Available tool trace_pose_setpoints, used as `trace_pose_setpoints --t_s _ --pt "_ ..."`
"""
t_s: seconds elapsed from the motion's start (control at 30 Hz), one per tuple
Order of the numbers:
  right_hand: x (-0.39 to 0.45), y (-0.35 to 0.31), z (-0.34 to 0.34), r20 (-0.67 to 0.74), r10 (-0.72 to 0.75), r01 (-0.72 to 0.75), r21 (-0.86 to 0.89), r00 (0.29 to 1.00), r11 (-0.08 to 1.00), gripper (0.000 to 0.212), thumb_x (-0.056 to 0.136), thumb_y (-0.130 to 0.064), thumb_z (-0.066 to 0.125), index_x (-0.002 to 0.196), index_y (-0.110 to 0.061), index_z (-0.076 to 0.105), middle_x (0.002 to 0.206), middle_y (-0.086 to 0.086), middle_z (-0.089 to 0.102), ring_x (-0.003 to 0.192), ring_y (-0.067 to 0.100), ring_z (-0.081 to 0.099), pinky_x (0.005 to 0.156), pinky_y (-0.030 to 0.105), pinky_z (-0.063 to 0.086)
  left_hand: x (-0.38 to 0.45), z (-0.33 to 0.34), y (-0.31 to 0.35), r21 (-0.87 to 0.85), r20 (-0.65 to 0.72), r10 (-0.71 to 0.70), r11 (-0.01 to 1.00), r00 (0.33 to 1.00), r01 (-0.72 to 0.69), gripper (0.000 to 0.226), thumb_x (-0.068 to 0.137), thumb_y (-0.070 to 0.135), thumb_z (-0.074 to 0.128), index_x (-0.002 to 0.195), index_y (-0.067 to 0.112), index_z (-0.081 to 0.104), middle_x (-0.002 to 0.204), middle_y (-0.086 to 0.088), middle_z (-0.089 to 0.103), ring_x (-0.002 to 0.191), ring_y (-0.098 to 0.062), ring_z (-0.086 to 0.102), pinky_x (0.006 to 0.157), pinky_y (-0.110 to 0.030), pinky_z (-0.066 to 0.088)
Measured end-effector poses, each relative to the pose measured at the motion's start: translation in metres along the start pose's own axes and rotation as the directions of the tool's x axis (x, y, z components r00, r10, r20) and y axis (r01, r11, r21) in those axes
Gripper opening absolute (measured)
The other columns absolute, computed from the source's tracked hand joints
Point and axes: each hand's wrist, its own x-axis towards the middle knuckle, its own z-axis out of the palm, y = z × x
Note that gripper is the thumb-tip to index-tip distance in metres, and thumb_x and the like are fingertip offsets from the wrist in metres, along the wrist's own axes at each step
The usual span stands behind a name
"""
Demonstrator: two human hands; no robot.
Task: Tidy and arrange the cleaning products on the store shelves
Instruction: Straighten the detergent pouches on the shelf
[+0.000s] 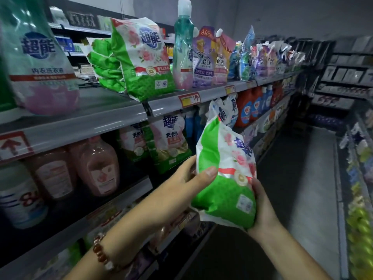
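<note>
I hold a green-and-white detergent bag (224,178) with pink roses in front of the shelves, at the height of the second shelf. My left hand (181,188) grips its left side, thumb across the front. My right hand (262,211) cups its lower right corner from beneath. A matching bag (141,57) leans upright on the top shelf (113,110), with another green bag (105,63) slumped behind it. Beside them stand a tall teal bottle (182,49) and purple softener pouches (203,57).
More matching bags (169,142) and pink bottles (96,164) fill the second shelf. Red and blue detergent jugs (254,106) stand farther down. The aisle floor (302,178) runs to the right, bordered by another rack with yellow-green items (359,229).
</note>
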Motion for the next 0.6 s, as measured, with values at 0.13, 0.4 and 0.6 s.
trace_pose_setpoints --t_s 0.13,0.4,0.6 --pt "0.021 -0.029 0.004 -0.142 -0.156 0.099 -0.345 0.977 0.933 0.062 0.077 -0.054 0.072 0.123 -0.013 0.071 0.123 0.021 0.07 0.111 0.041 0.068 0.102 0.06 0.049 0.03 -0.001 0.002 0.005 -0.062 -0.093 0.996 0.994 0.093 0.073 0.083 0.059 0.071 0.144 0.029 0.044 0.127 0.009 0.072 0.111 -0.015 0.072 0.097 -0.036 0.058" --pt "0.053 -0.104 0.004 0.114 -0.244 0.256 -0.671 0.963 0.696 0.042 0.075 -0.053 0.072 0.113 -0.038 0.064 0.09 -0.019 0.078 0.081 0.004 0.076 0.071 0.025 0.06 0.096 0.034 0.005 -0.072 -0.375 -0.067 0.996 0.924 0.042 0.049 0.086 0.029 0.079 0.129 0.016 0.059 0.112 -0.008 0.077 0.1 -0.028 0.076 0.088 -0.04 0.062" --pt "0.097 -0.151 0.018 0.329 -0.048 0.279 -0.704 0.943 0.653 0.041 0.074 -0.048 0.071 0.112 -0.05 0.058 0.095 -0.012 0.079 0.087 0.014 0.077 0.073 0.031 0.06 0.124 0.04 0.015 -0.036 -0.607 0.058 0.994 0.792 -0.101 0.044 0.084 0.022 0.082 0.123 0.008 0.068 0.11 -0.017 0.077 0.101 -0.039 0.074 0.096 -0.056 0.056"
